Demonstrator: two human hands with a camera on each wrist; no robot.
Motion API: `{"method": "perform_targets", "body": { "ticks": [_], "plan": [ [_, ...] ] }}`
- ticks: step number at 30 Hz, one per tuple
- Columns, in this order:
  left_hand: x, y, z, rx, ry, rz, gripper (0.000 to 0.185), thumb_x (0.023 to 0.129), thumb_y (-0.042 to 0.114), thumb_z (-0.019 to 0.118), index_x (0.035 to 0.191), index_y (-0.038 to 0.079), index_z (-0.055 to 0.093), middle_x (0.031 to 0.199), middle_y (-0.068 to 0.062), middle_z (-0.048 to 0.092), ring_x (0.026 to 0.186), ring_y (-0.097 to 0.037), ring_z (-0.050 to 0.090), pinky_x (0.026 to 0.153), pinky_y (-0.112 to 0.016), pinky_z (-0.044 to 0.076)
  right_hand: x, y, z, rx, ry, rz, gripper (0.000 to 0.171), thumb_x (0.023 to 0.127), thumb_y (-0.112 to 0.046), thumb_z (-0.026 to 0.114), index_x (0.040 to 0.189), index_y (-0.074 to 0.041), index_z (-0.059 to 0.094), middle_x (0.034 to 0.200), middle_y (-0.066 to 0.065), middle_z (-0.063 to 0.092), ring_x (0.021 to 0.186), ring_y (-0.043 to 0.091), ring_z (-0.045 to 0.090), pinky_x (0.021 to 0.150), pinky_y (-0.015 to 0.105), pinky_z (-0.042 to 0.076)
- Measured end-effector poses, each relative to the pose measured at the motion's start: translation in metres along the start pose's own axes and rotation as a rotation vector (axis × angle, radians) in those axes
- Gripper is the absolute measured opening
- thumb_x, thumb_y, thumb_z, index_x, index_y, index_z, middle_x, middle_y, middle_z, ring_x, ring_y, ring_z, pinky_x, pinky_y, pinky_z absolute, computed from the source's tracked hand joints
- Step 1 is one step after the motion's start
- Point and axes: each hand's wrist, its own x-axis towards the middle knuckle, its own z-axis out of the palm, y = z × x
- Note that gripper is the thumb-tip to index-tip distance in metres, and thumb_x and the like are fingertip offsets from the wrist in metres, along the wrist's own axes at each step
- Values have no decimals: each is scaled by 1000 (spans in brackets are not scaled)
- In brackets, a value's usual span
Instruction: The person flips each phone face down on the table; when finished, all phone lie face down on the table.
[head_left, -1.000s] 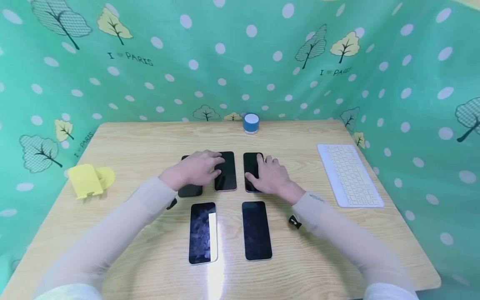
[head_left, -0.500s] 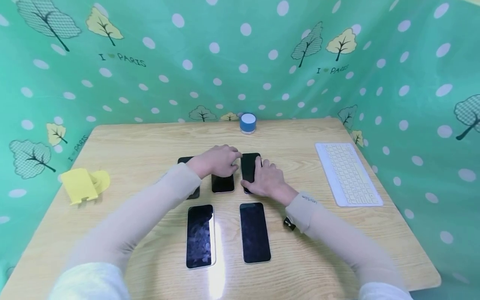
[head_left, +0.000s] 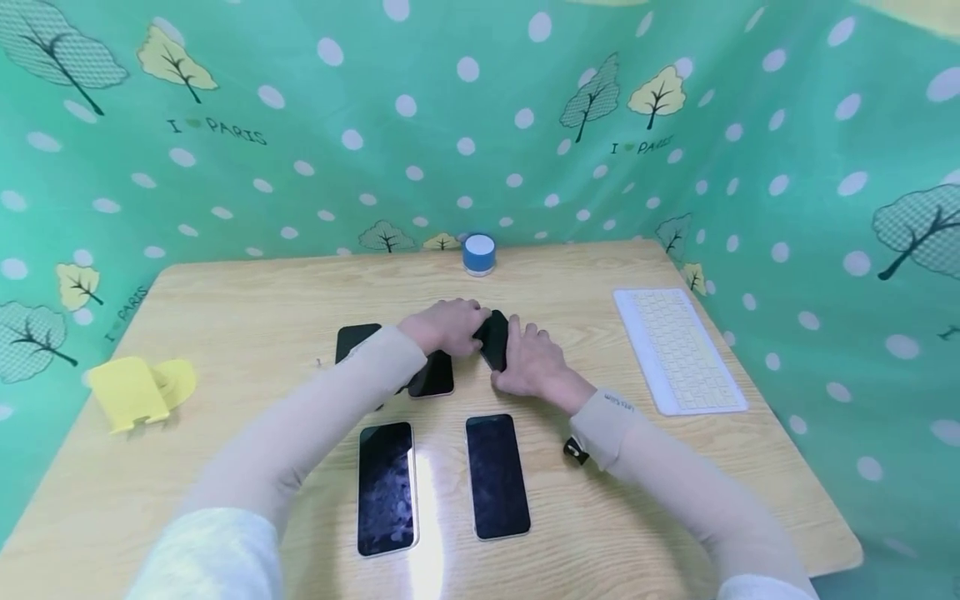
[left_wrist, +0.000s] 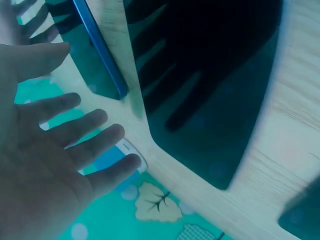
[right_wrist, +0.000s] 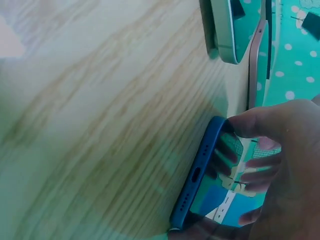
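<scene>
A dark phone with a blue edge [head_left: 492, 340] is tilted at the back middle of the table. My right hand [head_left: 534, 362] grips it; in the right wrist view, thumb and a finger pinch the blue phone [right_wrist: 196, 172] at both sides of its port end. Beside its far left side is my left hand [head_left: 448, 323], palm showing and fingers spread in the left wrist view; whether they touch the phone is unclear. Below my left hand lies another black phone [head_left: 433, 377], partly hidden. A further phone [head_left: 354, 337] shows behind the left forearm.
Two phones lie nearer the front, one left [head_left: 386, 492] and one right [head_left: 498, 477]. A white keyboard [head_left: 681, 350] lies at right, a yellow stand [head_left: 129, 390] at left. A blue cylinder [head_left: 478, 254] stands at the back edge. A small black object [head_left: 576, 451] lies by the right sleeve.
My left hand has moved right, from over the middle phone to beside the blue-edged one. That phone lay flat earlier and is now tilted in my right hand.
</scene>
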Motion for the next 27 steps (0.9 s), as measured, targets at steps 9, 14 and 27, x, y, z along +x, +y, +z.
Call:
{"method": "perform_targets", "body": {
  "ticks": [9, 14, 27],
  "plan": [
    [27, 15, 0, 5, -31, 57, 71, 102, 33, 65, 163, 15, 32, 165, -17, 37, 151, -38, 42, 122, -51, 41, -2, 7, 1, 39, 19, -3, 103, 86, -50, 74, 160, -1, 20, 133, 27, 57, 115, 39, 62, 82, 48, 60],
    [33, 15, 1, -44, -26, 77, 75, 99, 30, 71, 162, 17, 33, 161, -16, 41, 148, -37, 45, 122, -48, 41, -1, 11, 2, 61, 24, 8, 102, 84, -52, 77, 156, -2, 25, 132, 25, 57, 114, 37, 62, 84, 49, 59],
    [40, 13, 0, -111, 55, 93, 69, 89, 27, 83, 150, 19, 52, 148, -18, 42, 135, -34, 44, 114, -48, 48, -5, 15, -7, 64, 76, 16, 103, 78, -54, 86, 149, 0, 35, 131, 24, 55, 114, 37, 62, 83, 48, 61]
  ]
}}
